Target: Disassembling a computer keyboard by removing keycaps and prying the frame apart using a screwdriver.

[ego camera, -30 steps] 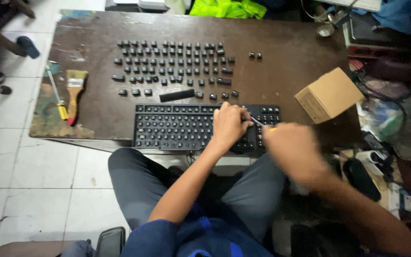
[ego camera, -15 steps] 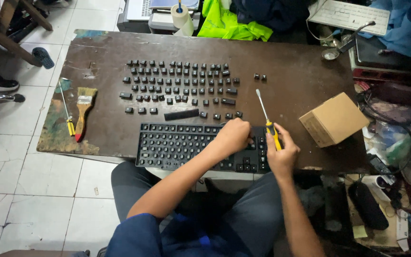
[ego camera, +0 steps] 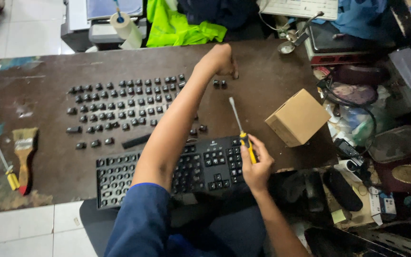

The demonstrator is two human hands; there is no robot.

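Fingers of the right hand (ego camera: 257, 167) are wrapped round a screwdriver (ego camera: 241, 131) over the keyboard (ego camera: 167, 173). Left hand (ego camera: 220, 59) is bunched up near the tabletop's (ego camera: 262, 85) far edge, by two loose keycaps (ego camera: 220, 84); can't tell if it's pinching one.

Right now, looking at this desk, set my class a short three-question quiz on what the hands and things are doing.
1. True or false: the right hand holds a screwdriver with a yellow handle.
2. Where is the left hand? A) on the paintbrush B) beside two loose black keycaps past the keycap rows C) on the cardboard box
3. Fill in: the keyboard lies at the table's ___ edge.

Key: 1 true; 2 B; 3 near.
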